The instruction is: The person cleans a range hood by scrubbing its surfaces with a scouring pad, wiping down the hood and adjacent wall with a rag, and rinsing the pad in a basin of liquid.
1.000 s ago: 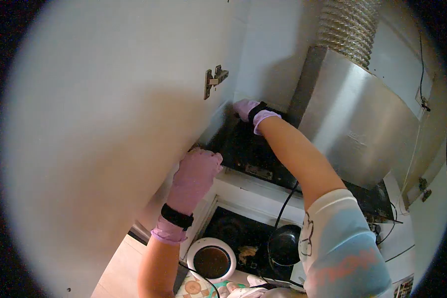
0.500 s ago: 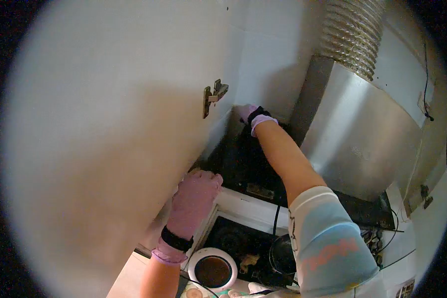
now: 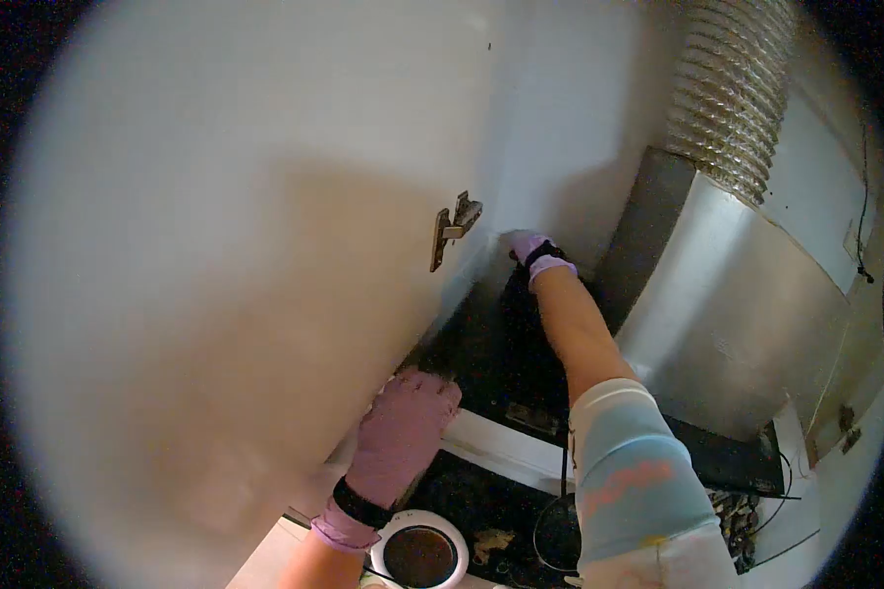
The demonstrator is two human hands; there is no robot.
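Note:
My left hand (image 3: 408,432), in a pink glove with a black band at the wrist, is at the front edge of a dark cabinet bottom (image 3: 476,339). Its fingers bend over that edge and their tips are hidden. Farther in, my right hand (image 3: 530,247), gloved in purple with another black band, presses at the back corner where the white wall (image 3: 570,118) meets the side panel. The fingers look curled, and anything inside them is too small and dark to make out. A metal hinge (image 3: 450,233) sticks out from the white panel (image 3: 216,245) beside it.
To the right stands a metal range hood (image 3: 727,304) with a ribbed foil duct (image 3: 732,98) above. Below are a dark stovetop (image 3: 471,501), a white-rimmed round appliance (image 3: 420,555) and a black pan (image 3: 558,535). A loose cable (image 3: 863,211) hangs at far right.
The whole view has shifted, so the scene sits lower and farther right. Both hands stay at about the same spots on the cabinet.

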